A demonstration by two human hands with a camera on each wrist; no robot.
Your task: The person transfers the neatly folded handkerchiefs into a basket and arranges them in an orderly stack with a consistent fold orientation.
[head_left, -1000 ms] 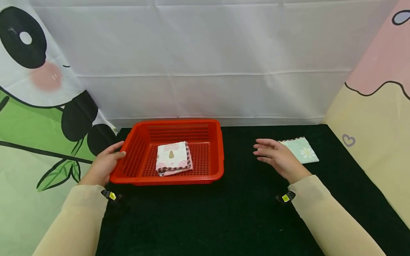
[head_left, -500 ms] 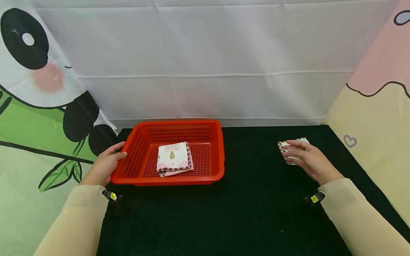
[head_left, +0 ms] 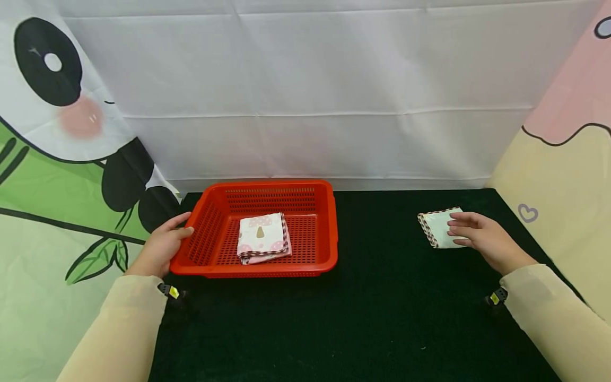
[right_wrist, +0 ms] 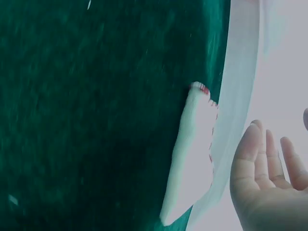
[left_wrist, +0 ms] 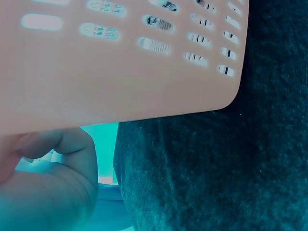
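Note:
My left hand (head_left: 164,244) grips the left rim of a red plastic basket (head_left: 253,270) with slotted walls. Its thumb lies at the rim; part of the hand is hidden by the basket wall. Close up in the left wrist view, the basket's side (left_wrist: 120,96) has rows of slots and the hand (left_wrist: 53,178) is beside its edge. My right hand (head_left: 491,241) hovers over the right part of a mint-green folded cloth (head_left: 438,228) with a checked hem, fingers extended. In the right wrist view the hand (right_wrist: 269,187) is apart from the cloth (right_wrist: 192,154) and holds nothing.
Inside the basket lie a white folded cloth (head_left: 260,233) with pink patches and a pink one (head_left: 267,258) under it. Dark green fabric (head_left: 363,307) covers the table. A white curtain (head_left: 310,106) stands behind, with printed cloth walls at both sides.
My right hand has moved right, passing across the mint-green cloth to its right side. That cloth now lies turned, its checked hem at the left. The left hand stays on the basket.

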